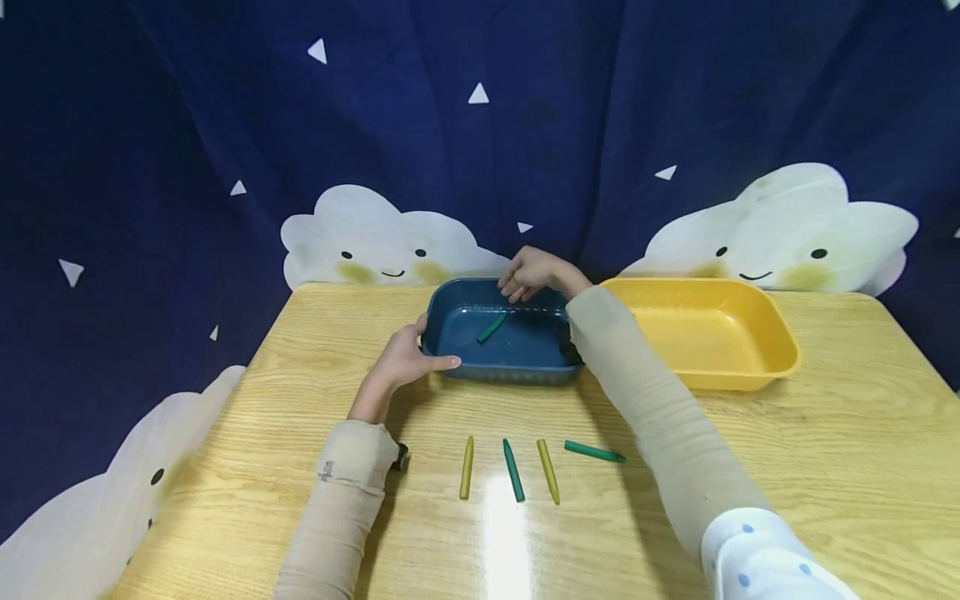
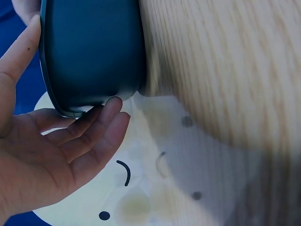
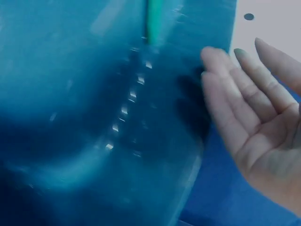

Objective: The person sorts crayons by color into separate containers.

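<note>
A dark blue plastic tub [image 1: 525,343] stands on the table with one green crayon [image 1: 492,327] lying inside. My left hand [image 1: 402,357] holds the tub's left end, the thumb along the front rim and the fingers against the end wall. Over the tub's far rim is my right hand [image 1: 536,273], its fingers loosely bent and nothing between them. The right wrist view shows that hand [image 3: 263,103] beside the tub wall, palm visible, with the crayon [image 3: 153,21] farther along the tub floor. On the near table lie yellow crayons [image 1: 467,468] [image 1: 548,472] and green crayons [image 1: 513,471] [image 1: 594,452].
A yellow tub [image 1: 701,337] stands right of the blue one, partly behind my right sleeve [image 1: 645,383]. The wooden table [image 1: 847,433] ends at a dark blue curtain [image 1: 540,125] with cloud faces.
</note>
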`<state>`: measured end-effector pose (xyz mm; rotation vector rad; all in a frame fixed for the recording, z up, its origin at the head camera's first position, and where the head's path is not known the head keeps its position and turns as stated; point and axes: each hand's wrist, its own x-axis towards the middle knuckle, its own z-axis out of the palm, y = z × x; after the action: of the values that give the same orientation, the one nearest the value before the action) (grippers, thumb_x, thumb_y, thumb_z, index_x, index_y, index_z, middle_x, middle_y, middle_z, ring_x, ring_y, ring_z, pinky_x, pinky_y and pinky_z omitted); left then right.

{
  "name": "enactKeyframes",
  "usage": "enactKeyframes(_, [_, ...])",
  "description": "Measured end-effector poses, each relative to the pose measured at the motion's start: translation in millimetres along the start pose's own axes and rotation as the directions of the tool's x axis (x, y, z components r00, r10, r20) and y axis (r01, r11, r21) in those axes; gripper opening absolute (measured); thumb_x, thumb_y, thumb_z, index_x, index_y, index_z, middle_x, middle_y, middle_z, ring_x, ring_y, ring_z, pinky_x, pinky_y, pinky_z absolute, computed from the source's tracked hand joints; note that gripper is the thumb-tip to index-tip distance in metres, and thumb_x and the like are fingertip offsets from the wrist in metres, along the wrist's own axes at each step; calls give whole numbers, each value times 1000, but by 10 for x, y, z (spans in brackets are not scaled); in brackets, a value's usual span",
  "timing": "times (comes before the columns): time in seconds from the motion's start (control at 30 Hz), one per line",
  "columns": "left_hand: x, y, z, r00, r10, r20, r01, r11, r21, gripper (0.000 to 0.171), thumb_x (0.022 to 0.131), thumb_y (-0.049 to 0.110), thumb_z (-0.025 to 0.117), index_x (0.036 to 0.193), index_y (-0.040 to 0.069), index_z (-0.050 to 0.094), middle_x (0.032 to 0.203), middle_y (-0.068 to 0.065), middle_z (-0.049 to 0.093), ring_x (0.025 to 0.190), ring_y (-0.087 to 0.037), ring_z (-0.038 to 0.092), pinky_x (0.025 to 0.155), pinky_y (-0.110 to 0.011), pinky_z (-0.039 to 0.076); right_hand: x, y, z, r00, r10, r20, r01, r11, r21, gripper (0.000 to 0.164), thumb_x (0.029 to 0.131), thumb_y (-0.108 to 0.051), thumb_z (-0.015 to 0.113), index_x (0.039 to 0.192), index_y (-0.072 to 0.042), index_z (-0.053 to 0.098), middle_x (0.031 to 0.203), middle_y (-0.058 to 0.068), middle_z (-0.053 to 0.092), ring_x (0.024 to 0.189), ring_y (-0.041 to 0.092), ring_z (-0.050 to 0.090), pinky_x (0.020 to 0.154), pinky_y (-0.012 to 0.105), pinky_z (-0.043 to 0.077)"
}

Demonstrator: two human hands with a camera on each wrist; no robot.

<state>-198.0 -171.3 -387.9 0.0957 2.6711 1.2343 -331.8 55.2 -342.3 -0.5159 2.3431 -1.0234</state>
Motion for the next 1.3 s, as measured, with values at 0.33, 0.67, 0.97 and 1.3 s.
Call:
enactKeyframes(0.33, [-16, 3, 1, 1000, 1, 7, -1, 1000, -11, 100, 74, 28, 77, 143, -5, 13, 147, -19, 19, 133, -30, 22, 103, -42, 30, -260, -87, -127, 997, -61, -46, 69, 977, 201, 34, 84, -5, 64, 115, 7, 59, 99, 19, 66, 79, 18, 66, 70, 30, 53])
enactKeyframes(0.67, [-34, 38, -3, 1000, 5, 19, -5, 1000, -22, 98, 75, 27, 75, 143, -5, 12, 148, -19, 16, 134, -32, 19, 103, -43, 28, -627, 3, -145, 985, -140, -102, 163, 948, 273, 35, 87, -6, 60, 119, 6, 56, 103, 18, 65, 87, 24, 65, 78, 36, 51])
enactKeyframes(0.97, [-26, 9, 16, 1000, 3, 18, -2, 1000, -14, 100, 74, 29, 76, 143, -5, 12, 147, -20, 17, 134, -31, 18, 105, -43, 25, -928, 72, -72, 971, -172, -165, 209, 949, 236, 35, 84, -7, 64, 115, 7, 58, 94, 16, 67, 81, 26, 65, 74, 36, 52])
enactKeyframes(1.3, [-50, 44, 5, 1000, -9, 9, 9, 1000, -9, 98, 75, 28, 76, 143, -5, 12, 148, -19, 17, 135, -31, 16, 106, -43, 23, -1232, 172, -2, 952, -248, -179, 282, 939, 196, 32, 85, -5, 62, 114, 8, 58, 86, 12, 68, 79, 26, 65, 67, 27, 52])
